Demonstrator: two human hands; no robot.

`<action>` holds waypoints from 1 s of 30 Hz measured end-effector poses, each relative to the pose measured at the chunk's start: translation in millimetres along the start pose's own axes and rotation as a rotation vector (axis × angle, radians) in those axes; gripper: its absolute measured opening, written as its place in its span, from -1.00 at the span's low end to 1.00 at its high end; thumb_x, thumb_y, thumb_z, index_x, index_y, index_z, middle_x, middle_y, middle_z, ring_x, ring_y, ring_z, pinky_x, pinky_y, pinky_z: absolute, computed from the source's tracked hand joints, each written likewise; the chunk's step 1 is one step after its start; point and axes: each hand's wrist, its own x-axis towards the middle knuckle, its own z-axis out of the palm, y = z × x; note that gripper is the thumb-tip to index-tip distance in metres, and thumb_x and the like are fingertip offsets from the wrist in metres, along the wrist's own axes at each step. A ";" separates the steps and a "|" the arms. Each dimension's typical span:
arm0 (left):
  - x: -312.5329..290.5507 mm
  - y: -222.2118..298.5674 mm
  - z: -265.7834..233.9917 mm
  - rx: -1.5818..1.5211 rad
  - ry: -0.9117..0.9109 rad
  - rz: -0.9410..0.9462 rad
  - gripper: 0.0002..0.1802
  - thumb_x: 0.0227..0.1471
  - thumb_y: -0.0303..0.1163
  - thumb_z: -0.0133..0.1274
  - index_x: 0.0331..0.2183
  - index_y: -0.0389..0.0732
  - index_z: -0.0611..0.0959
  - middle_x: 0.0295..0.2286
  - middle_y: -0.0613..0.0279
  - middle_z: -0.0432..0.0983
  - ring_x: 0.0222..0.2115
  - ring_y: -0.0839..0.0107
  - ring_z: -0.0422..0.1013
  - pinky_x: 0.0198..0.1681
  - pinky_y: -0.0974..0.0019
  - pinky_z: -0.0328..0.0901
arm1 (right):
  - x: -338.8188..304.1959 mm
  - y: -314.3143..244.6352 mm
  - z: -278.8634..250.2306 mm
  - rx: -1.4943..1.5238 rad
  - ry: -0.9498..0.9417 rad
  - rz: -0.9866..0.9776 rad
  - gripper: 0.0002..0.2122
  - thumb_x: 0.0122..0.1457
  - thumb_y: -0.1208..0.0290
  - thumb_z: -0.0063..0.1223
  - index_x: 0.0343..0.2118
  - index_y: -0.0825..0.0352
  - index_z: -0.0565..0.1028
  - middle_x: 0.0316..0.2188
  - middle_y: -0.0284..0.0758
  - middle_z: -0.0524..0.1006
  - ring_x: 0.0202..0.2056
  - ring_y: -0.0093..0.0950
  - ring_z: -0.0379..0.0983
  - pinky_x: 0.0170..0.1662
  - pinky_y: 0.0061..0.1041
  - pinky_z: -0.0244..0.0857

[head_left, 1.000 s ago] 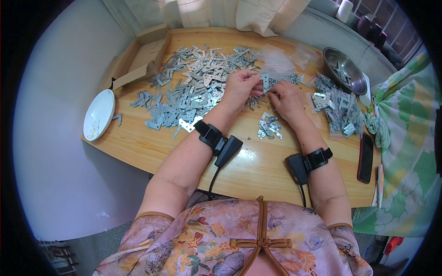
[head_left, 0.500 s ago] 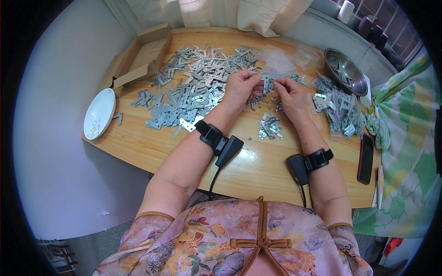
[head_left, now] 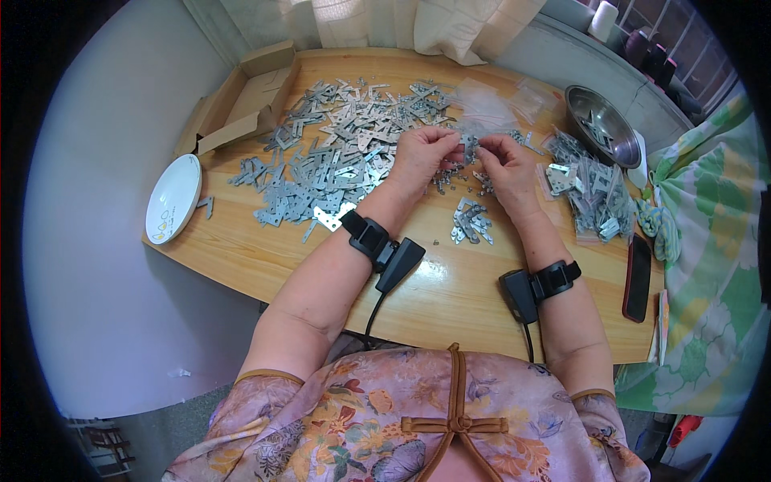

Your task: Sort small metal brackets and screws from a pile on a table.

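Note:
Between my two hands, over the middle of the table, is a small grey metal bracket (head_left: pixel 471 145) with holes; its outline is partly blurred, and I cannot tell if it sits in a see-through bag. My left hand (head_left: pixel 424 154) is closed, pinching the bracket's left side with thumb and fingers. From the other side, my right hand (head_left: pixel 506 161) pinches at its right edge, fingertips curled. Small metal screws (head_left: pixel 443 178) lie scattered just below and behind the hands. Nearer me rests a little group of angled brackets (head_left: pixel 471 222).
A wide heap of flat metal brackets (head_left: pixel 337 161) spreads at left, with an open cardboard box (head_left: pixel 249 100) behind and a white dish (head_left: pixel 174 199) at the edge. On the right are filled bags (head_left: pixel 598 197), a metal bowl (head_left: pixel 578 100), a phone (head_left: pixel 638 277) and see-through bags (head_left: pixel 486 104).
The bracket has turned slightly between my fingertips and looks less face-on. Both hands stay almost in the same place.

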 end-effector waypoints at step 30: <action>-1.6 0.3 2.8 -0.092 -0.132 0.071 -0.80 -0.05 -0.47 0.02 -0.31 -0.34 0.51 -0.41 0.13 0.49 -0.41 0.41 0.47 -0.36 0.47 0.38 | 2.2 0.2 -2.2 0.115 0.030 -0.095 -0.93 -0.10 0.57 0.12 -0.50 0.39 0.47 -0.52 -0.40 0.43 -0.47 -0.64 0.35 -0.40 -0.68 0.22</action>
